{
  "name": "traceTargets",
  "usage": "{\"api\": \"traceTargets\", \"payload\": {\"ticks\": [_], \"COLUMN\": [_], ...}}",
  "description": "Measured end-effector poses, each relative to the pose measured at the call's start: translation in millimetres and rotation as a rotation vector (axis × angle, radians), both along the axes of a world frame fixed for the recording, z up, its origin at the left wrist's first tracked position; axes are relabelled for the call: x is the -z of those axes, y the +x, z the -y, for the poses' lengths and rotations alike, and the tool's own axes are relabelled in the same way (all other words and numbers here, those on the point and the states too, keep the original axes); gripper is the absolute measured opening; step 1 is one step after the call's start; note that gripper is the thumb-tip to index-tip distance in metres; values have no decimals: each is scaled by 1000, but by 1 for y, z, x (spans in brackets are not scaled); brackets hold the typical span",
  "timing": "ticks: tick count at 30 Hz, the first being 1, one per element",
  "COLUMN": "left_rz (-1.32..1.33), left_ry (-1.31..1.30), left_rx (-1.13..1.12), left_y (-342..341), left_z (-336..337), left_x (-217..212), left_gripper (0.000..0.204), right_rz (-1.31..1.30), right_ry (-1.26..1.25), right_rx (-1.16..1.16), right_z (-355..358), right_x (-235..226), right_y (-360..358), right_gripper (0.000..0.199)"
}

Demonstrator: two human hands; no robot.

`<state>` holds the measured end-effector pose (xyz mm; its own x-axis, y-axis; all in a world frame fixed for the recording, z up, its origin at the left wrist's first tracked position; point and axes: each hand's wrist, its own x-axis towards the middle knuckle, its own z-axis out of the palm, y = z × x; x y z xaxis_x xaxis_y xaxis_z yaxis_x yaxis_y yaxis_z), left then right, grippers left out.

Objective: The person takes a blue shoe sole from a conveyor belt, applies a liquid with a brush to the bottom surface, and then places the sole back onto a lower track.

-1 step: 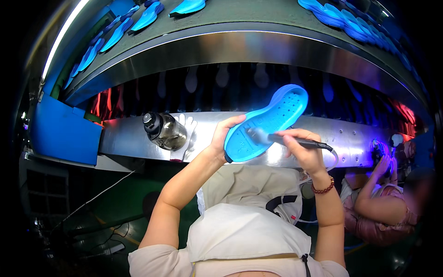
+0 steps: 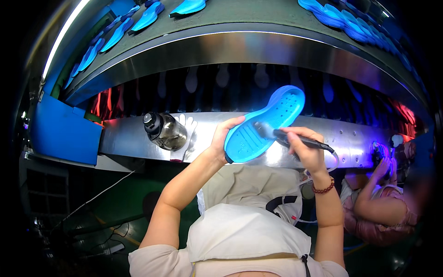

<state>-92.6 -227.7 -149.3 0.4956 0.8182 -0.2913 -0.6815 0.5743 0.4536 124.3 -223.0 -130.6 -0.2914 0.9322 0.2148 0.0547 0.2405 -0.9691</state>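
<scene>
A bright blue shoe sole (image 2: 247, 138) is held up tilted over the metal ledge, its inner side facing me. Small holes dot its far end, and the near heel end has a dark tip. My left hand (image 2: 222, 136) grips the sole by its left edge near the heel. In my right hand (image 2: 307, 152) is a black-handled brush (image 2: 315, 143), a pale tube running from its back end. The brush's light bristles, somewhat blurred, lie over the middle of the sole's inner surface.
On the metal ledge (image 2: 124, 138), left of the sole, stand a dark-lidded bottle (image 2: 168, 134) and a white glove (image 2: 190, 131). Above runs a green belt (image 2: 249, 14) carrying several blue soles (image 2: 147, 18). Another person (image 2: 383, 203) works at the right.
The brush has shifted slightly right and toward the sole's far end. The sole's far end has moved a little left. My left hand stays in place.
</scene>
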Motion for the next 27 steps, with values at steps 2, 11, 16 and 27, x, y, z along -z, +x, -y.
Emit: {"api": "traceTargets", "payload": {"ticks": [2,11,16,27], "left_rz": [26,-43,-38,-181], "left_ry": [-55,-36,-86,466], "left_rx": [-39,-12,-50,-164], "left_y": [3,10,7,4], "left_z": [3,5,4,-29], "left_x": [6,26,29,-70], "left_gripper": [50,56,53,57], "right_rz": [40,231,575,-597], "right_ry": [0,-84,173,-216], "right_rx": [85,366,149,53], "right_z": [-7,-41,-7,36], "right_x": [9,25,22,5], "right_y": [8,1,-26,42], "right_gripper": [16,21,32,49]}}
